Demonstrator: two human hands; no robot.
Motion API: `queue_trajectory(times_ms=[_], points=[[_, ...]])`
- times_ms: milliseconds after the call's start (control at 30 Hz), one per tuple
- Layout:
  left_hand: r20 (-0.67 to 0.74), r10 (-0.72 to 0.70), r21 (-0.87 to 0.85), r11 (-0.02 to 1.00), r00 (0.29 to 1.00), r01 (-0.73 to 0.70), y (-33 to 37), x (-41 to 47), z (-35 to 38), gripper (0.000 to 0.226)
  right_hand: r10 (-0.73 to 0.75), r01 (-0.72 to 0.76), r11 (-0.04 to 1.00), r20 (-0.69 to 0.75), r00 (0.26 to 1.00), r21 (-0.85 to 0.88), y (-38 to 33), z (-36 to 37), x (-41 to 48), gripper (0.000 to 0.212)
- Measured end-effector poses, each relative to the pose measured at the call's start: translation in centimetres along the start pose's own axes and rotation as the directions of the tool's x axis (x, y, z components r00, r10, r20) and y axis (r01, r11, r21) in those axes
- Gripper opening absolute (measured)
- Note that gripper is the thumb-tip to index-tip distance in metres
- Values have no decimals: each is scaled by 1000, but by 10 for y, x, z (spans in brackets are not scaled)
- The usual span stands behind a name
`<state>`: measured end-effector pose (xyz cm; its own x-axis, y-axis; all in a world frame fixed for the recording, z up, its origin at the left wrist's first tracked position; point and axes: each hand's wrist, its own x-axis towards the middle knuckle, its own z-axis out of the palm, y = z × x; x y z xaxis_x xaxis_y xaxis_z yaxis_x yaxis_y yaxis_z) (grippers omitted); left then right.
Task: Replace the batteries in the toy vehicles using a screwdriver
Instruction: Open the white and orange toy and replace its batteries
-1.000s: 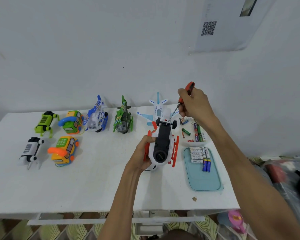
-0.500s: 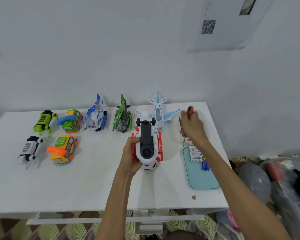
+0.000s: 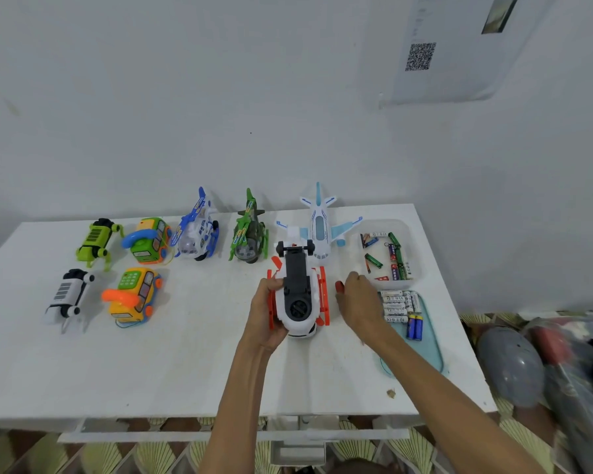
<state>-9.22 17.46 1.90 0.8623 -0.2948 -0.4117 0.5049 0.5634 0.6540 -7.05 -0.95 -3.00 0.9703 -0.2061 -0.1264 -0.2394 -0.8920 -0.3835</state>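
Note:
A white and red toy helicopter (image 3: 298,295) lies belly up on the white table (image 3: 151,364), its black underside facing me. My left hand (image 3: 266,314) grips its left side. My right hand (image 3: 360,301) rests on the table just right of the toy, fingers curled round the screwdriver (image 3: 339,286); only its red handle end shows. Fresh white and blue batteries (image 3: 399,307) lie on a teal tray (image 3: 425,354) beside that hand. A clear tub (image 3: 408,230) behind it holds several loose batteries.
Other toys stand at the back and left: a white plane (image 3: 319,227), a green helicopter (image 3: 249,234), a blue-white helicopter (image 3: 197,230), two phone buses (image 3: 134,297), a green robot dog (image 3: 96,239) and a white one (image 3: 65,297). Bags lie on the floor at right (image 3: 528,364).
The helicopter came down from mid-air and back toward the table's middle. My right hand dropped from above the toy to the table, carrying the screwdriver, then shifted left next to the toy.

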Motion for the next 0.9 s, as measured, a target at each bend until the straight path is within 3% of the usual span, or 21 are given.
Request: queue_trajectory(times_ms=[67, 133, 200, 300, 367, 500, 567, 700, 900], points=[[-15, 3, -14, 1000, 1000, -3, 1, 1, 0, 47, -12, 54, 970, -179, 984, 236, -5, -29, -1, 23], [-15, 11, -31, 999, 1000, -12, 3, 0, 2, 45, -51, 232, 869, -388, 920, 438, -18, -63, -10, 19], [45, -14, -73, 997, 999, 17, 4, -1, 9, 45, -227, 440, 804, -477, 849, 401, -35, -91, -25, 24], [74, -9, -21, 1000, 997, 11, 3, 0, 16, 42, -479, 570, 802, -380, 791, 176, -49, -101, -41, 36], [53, 26, 65, 997, 998, -29, 2, 2, 17, 42, -513, 557, 828, -320, 797, 61, -51, -96, -42, 39], [30, 34, 88, 995, 999, -37, 1, 4, 19, 42, -536, 562, 827, -313, 784, -9, -49, -91, -43, 39], [18, 35, 104, 994, 999, -36, -1, 4, 20, 39, -518, 554, 832, -331, 789, 18, -49, -93, -43, 35], [-40, 48, 80, 996, 998, -45, -4, 3, 21, 37, -449, 570, 786, -411, 793, 241, -52, -104, -50, 21], [-45, 102, 7, 995, 994, -102, 10, 4, 21, 39, -619, 695, 625, -316, 719, 356, -52, -107, -79, 18]])
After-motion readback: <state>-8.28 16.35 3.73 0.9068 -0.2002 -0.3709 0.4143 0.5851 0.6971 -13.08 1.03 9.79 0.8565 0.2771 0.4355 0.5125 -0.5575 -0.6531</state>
